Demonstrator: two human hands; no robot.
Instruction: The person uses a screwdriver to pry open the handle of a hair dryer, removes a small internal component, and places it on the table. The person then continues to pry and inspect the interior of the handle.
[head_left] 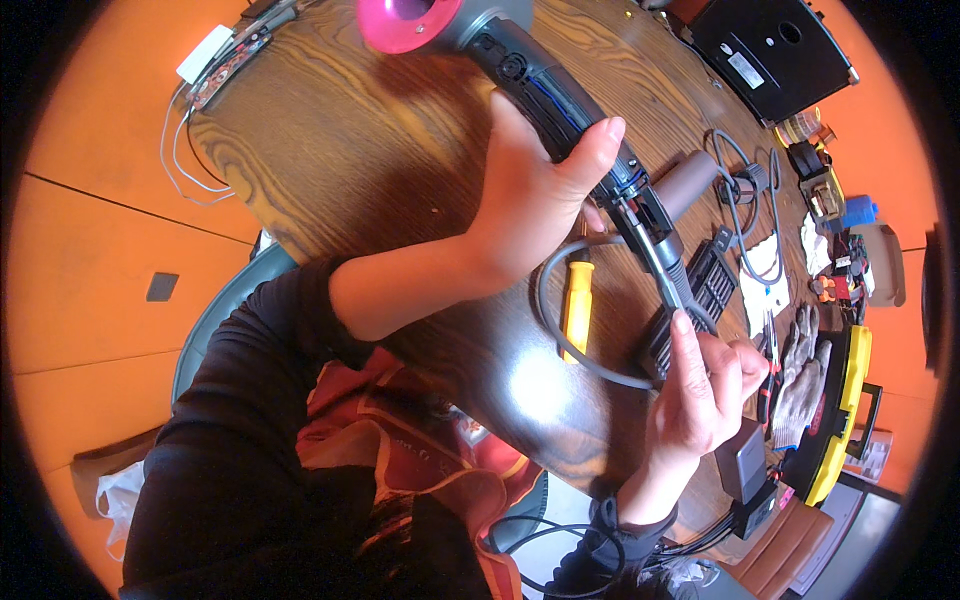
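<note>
A hair dryer with a bright pink ring (405, 22) at its head lies slantwise in my left hand (525, 195). My thumb and fingers are closed round its handle (555, 100), whose casing is off, baring black inner parts and thin blue wire. My right hand (700, 395) pinches a slim grey metal tool (650, 255), possibly tweezers. The tool's tip reaches into the lower end of the bared handle. From that end runs a grey power cord (545, 310), looping over the table. A grey-mauve tube (688, 185) lies behind the handle.
Close by on the wooden table (330, 130) are a yellow-handled screwdriver (577, 308) and a black bit case (712, 280). Work gloves (802, 375) and a black-and-yellow toolbox (850, 410) sit at the right. A black box (770, 55) stands far right, a power strip (232, 72) far left.
</note>
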